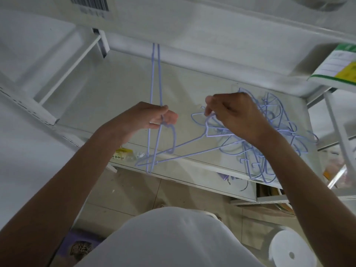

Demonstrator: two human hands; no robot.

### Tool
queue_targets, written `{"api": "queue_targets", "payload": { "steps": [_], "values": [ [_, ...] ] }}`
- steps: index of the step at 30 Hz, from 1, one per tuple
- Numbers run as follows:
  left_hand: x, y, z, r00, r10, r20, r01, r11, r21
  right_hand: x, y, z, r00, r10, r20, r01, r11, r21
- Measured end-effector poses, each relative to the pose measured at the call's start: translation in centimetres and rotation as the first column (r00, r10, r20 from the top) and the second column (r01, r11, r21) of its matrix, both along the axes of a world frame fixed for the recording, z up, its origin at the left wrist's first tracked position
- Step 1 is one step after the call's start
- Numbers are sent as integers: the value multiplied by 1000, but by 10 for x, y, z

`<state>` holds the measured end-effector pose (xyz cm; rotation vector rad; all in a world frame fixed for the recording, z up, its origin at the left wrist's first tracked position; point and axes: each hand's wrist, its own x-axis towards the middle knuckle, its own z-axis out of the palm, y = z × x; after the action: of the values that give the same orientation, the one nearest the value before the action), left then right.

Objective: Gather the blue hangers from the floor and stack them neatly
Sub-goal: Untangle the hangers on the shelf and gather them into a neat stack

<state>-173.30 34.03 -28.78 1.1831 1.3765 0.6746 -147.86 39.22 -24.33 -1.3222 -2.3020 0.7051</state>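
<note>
Standing over a white shelf (107, 93), the person works with both arms stretched out. The left hand (148, 118) is curled around the necks of a couple of blue hangers (154, 89), which hang edge-on so their thin wires run up toward the shelf above and down past the shelf's front edge. The right hand (235, 114) pinches the hook of another hanger (192, 143) between fingertips and thumb; its long wire slants down to the left and crosses the ones in the left hand. Just behind and beneath the right hand, a tangled pile of blue hangers (273, 135) lies on the shelf. Below, a white round stool (290, 249) stands on the tiled floor (134, 197)
</note>
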Motion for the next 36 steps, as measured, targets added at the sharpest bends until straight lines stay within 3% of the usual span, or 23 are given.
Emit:
{"api": "queue_targets", "payload": {
  "steps": [2,6,12,16,20,27,32,36],
  "values": [
    [10,3,-7,999,-1,46,1,1000,8,-7,3,-1,996,-15,-83,1,986,-167],
    [6,11,-23,964,146,221,-149,989,-3,0,7,-1,999,-8,-31,0,963,-269],
    [-32,20,-32,963,142,228,-139,990,-29,32,19,7,937,-267,-225,99,822,-561],
    [-50,18,-32,937,242,252,-263,963,52,60,20,14,923,-301,-238,103,792,-602],
    [-57,11,-33,941,220,258,-248,966,80,69,18,19,887,-343,-308,68,759,-648],
    [-91,27,-33,902,354,247,-360,933,-22,71,0,15,874,-354,-332,-8,675,-738],
    [-122,28,-36,772,466,431,-470,876,-107,75,-8,14,842,-384,-378,-44,651,-758],
    [-121,19,-27,748,417,517,-414,901,-128,75,-11,10,793,-411,-450,-108,632,-768]
  ]
}}
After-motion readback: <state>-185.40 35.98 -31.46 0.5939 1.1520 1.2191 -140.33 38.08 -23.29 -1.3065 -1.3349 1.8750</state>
